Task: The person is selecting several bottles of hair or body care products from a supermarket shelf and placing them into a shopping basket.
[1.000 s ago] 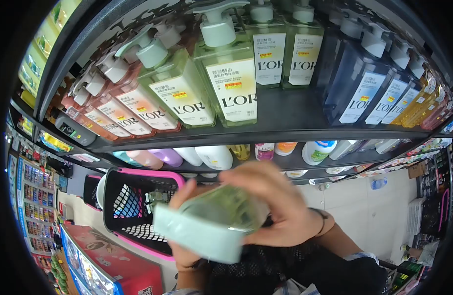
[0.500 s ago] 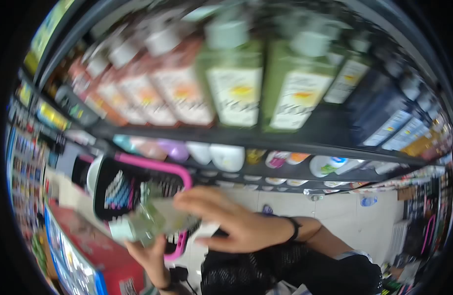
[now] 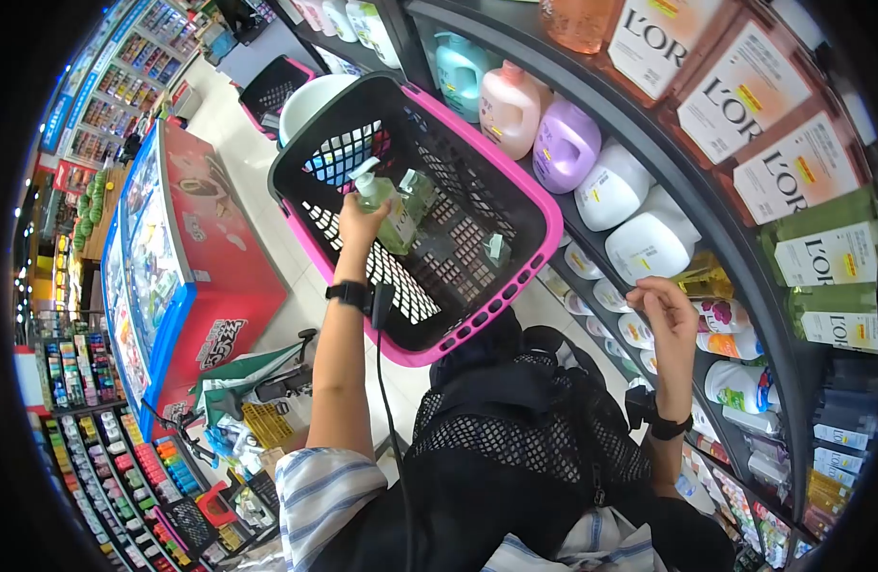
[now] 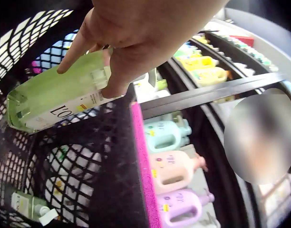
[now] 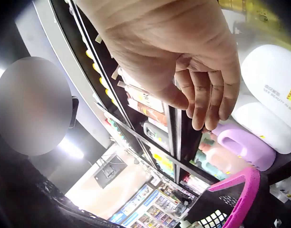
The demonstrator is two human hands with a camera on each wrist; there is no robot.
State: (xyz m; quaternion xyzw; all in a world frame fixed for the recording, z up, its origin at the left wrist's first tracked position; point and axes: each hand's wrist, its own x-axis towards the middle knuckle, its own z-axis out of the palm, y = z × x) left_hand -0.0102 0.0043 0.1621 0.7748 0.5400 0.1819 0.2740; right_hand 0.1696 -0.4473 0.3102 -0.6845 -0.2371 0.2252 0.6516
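Observation:
A green pump bottle of body wash (image 3: 397, 227) with a pale pump head is inside the black basket with a pink rim (image 3: 546, 214). My left hand (image 3: 361, 227) grips it near the top, fingers and thumb on either side of its shoulder in the left wrist view, where the bottle body (image 4: 55, 92) points down and left. Another green bottle (image 3: 417, 189) is beside it in the basket, and a small bottle with a pale cap (image 3: 496, 250) lies by the basket wall. My right hand (image 3: 670, 319) holds nothing, fingers loosely bent, in front of the shelf.
Curved black shelves on the right carry pink pump bottles (image 3: 744, 91), a purple jug (image 3: 565, 145) and white bottles (image 3: 653, 234). A red freezer (image 3: 215, 238) stands left of the basket. Behind the basket is a second, smaller basket (image 3: 310, 69).
The view has swung down and left to the basket. My left hand has carried the green bottle into the basket; my right hand has come off the bottle and moved right, toward the shelf.

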